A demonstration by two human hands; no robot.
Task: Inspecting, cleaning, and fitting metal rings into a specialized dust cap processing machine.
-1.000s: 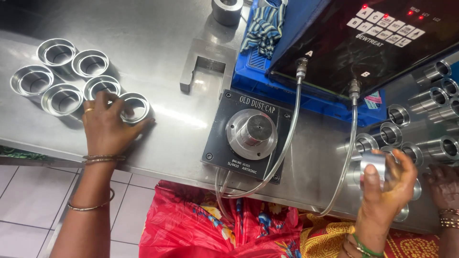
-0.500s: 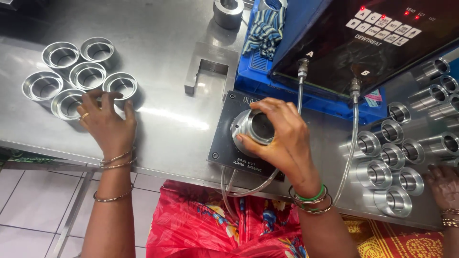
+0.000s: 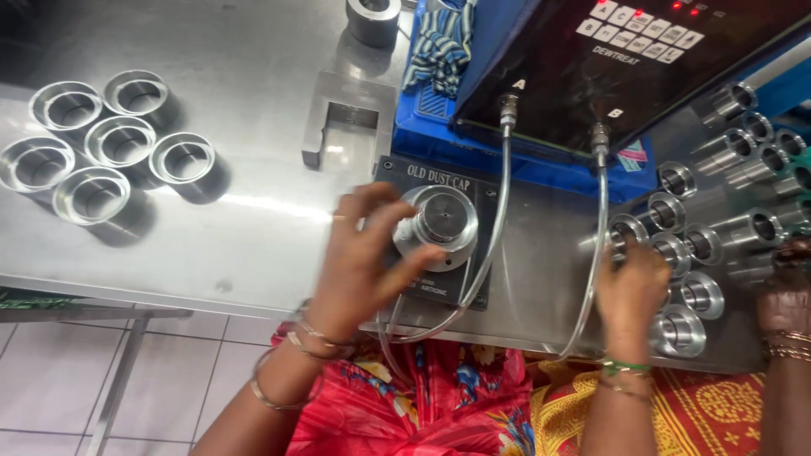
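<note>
A brushed steel surface (image 3: 211, 228) fills the view, with pale floor tiles showing past its near edge. In the middle sits a dark square fixture plate (image 3: 469, 181) carrying a round metal cap (image 3: 439, 221), seated on its centre, presumably so it stays put while handled. The left hand (image 3: 363, 257) lies over the cap's left side, fingers spread and curled loosely about its rim, touching it rather than clamping it; the palm is half open.

To the far left, 6 shallow metal rings (image 3: 93, 139) stand in a tight cluster, well apart from the fixture, as if sorted aside. On the right, a crowd of metal cylinders (image 3: 701, 228) lies packed together near the surface's edge, within easy reach. The right hand (image 3: 632, 283) rests among them, fingers bent down onto 1 cylinder; how firmly it grips, I cannot tell.

2 steel-braided hoses (image 3: 498, 219) loop from a dark control box (image 3: 591, 59) at the far side down past the fixture. Another person's wrist with bangles (image 3: 786, 317) enters at the right edge.
</note>
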